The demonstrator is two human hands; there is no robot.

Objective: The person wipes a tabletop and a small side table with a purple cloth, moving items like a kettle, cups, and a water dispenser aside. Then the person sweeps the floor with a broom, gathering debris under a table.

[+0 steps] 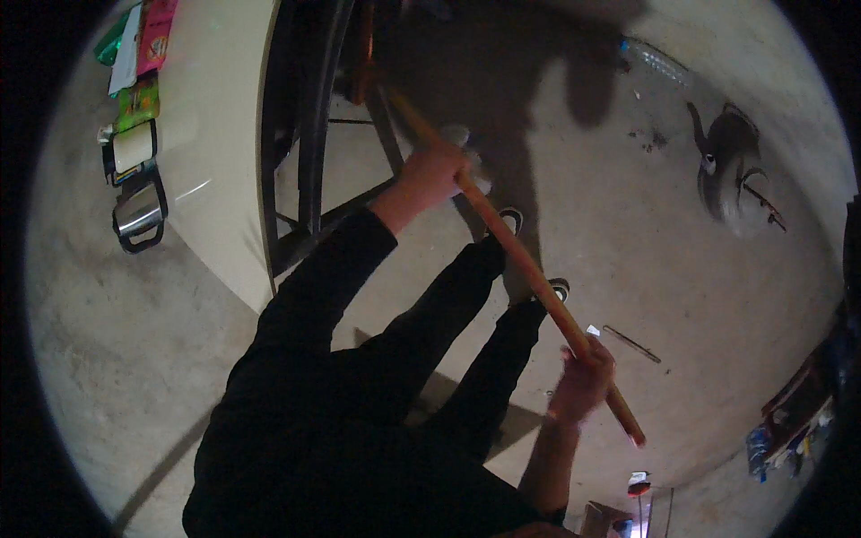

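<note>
A long wooden pole (521, 259) slants from the upper left to the lower right across my legs. My left hand (434, 169) is closed around its upper part, close to the black metal frame (311, 134) of a table. Lower down, my right hand (585, 380) grips it near its free end, which sticks out past the fist. The far end runs into dark shadow beside the table frame, where an orange-brown shape (366, 77) shows; whether it is joined to the pole I cannot tell.
The pale tabletop (215, 155) on the left bears a metal mug (140, 210), a white-topped container (133, 146) and colourful packets (139, 101). On the concrete floor (672, 269) are a spouted metal can (726, 168), a plastic bottle (658, 62) and a thin stick (632, 343).
</note>
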